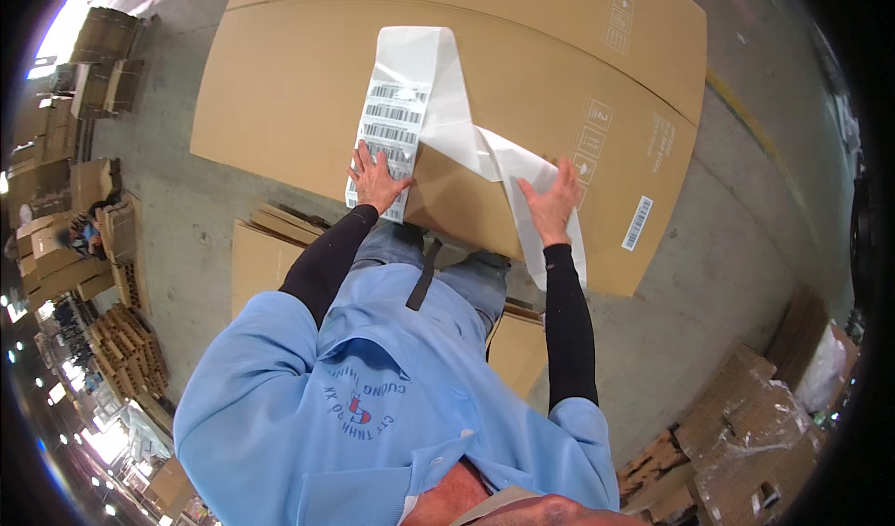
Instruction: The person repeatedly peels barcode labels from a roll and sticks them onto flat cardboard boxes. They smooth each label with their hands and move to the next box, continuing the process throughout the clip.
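Observation:
A long white strip of barcode labels (pixel 392 133) lies on top of a large flat brown cardboard sheet (pixel 280 88). It folds over at its far end, and a blank white backing strip (pixel 451 97) runs back toward me and to the right. My left hand (pixel 376 183) rests on the near part of the barcode strip, fingers spread. On the right, my right hand (pixel 552 207) lies over the blank backing, its thumb apart from the fingers. One barcode label (pixel 637 223) is stuck near the cardboard's right edge.
More flat cardboard (pixel 252 265) lies low beside my legs. Stacked cardboard (pixel 56 256) and wooden-looking pallets (pixel 130 354) line the left side. At the lower right stand cardboard pieces with clear plastic wrap (pixel 755 423). A yellow line (pixel 746 116) crosses the grey floor.

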